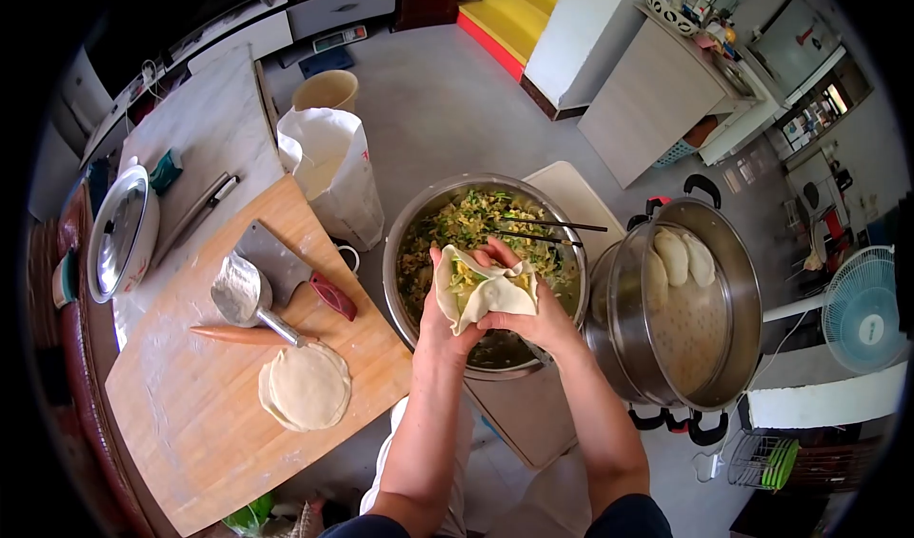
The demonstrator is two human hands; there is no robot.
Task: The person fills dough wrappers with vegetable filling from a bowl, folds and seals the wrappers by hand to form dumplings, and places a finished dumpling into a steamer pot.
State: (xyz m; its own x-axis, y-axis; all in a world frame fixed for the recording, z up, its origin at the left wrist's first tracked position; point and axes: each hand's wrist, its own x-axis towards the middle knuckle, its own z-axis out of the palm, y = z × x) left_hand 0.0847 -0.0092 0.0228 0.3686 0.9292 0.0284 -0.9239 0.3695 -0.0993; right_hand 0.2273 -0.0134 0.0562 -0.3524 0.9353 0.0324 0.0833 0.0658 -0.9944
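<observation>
A dough wrapper (500, 297) with chopped green and yellow filling is held above a large metal bowl (398, 321). Its edges meet near the middle, with filling showing at both sides. My left hand (446, 314) cups it from the left, and my right hand (547, 311) grips its right side with fingers bent around it. The bowl holds vegetable filling (468, 216), and a pair of black chopsticks (557, 224) rests in it. Flat round wrappers (307, 388) lie stacked on the wooden board (200, 414) at the left.
The board also bears a cleaver (271, 257), a flour scoop (238, 290) and a rolling pin (233, 334). A flour bag (338, 176) stands behind it. At the right are a steamer pot (747, 324) with several dumplings (674, 257) and a fan (864, 309).
</observation>
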